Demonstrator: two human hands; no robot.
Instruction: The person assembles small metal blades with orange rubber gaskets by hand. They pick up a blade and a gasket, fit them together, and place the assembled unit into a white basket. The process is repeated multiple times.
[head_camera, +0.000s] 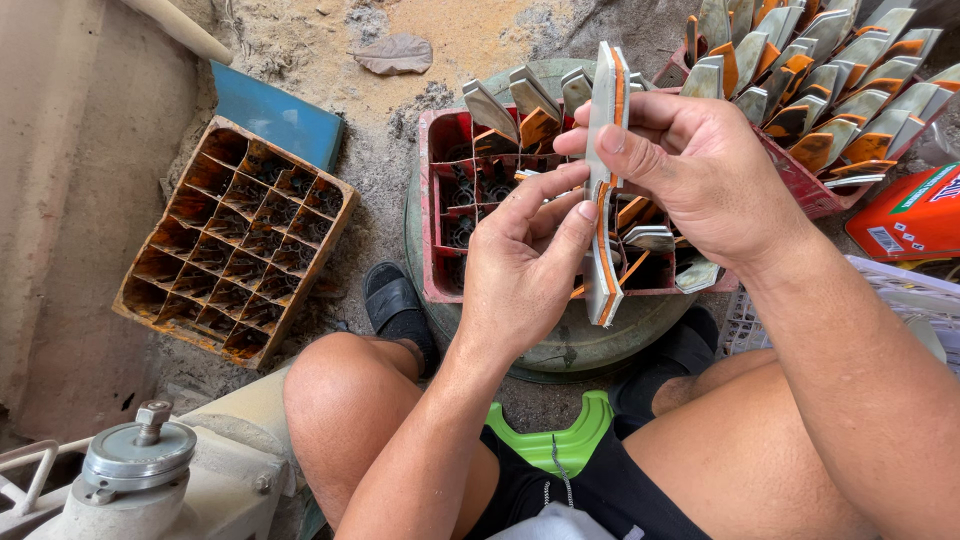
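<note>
A seated person, knees bare, works over a sandy dirt floor (440, 30), where a large round grey-green drum (560, 350) carries a red compartmented crate (432, 200) partly filled with grey and orange blade-shaped pieces standing on end. To the right, a second red crate (800, 185) is packed full with the same pieces in tilted rows. On the floor to the left lies an empty orange crate (235, 240), its divided cells open to view, with a blue panel (275, 115) just behind it. At lower left sits a pale machine housing (230, 470) topped by a grey metal cap (138, 450). An orange box (910, 215) rests at the right edge above a white plastic basket (900, 290). Between the knees shows a green plastic stool (560, 440), and a black sandal (395, 305) lies beside the drum. Above the first crate, the right hand (700, 165) is closed around the upper part of a long stack of grey and orange pieces (603, 180) held upright, thumb pressing its face, while the left hand (525, 270) pinches the stack's lower half between thumb and curled fingers. A dry leaf (395, 55) lies on the floor beyond.
</note>
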